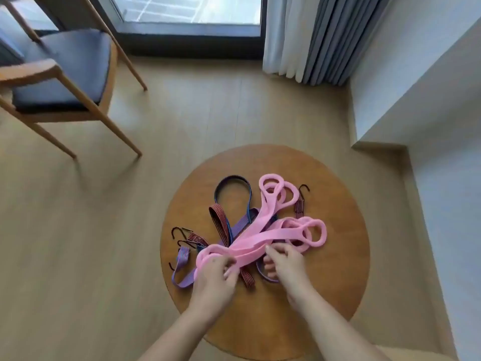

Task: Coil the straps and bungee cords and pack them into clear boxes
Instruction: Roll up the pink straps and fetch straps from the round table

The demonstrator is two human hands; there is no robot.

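A tangle of pink straps (263, 225) with ring-shaped ends lies across a heap of cords on the round wooden table (338, 269). Under it are a purple flat bungee cord (182, 259), red-and-black striped bungee cords (220, 222) with dark hooks, and a dark blue loop (231, 183). My left hand (214, 274) grips a pink ring end at the near left of the heap. My right hand (285, 261) pinches a pink strap just to the right of it. No clear box is in view.
A wooden chair (59, 71) with a dark blue seat stands on the floor at the far left. Grey curtains (320, 35) hang at the back right beside a window. A white wall ledge (416, 87) runs along the right.
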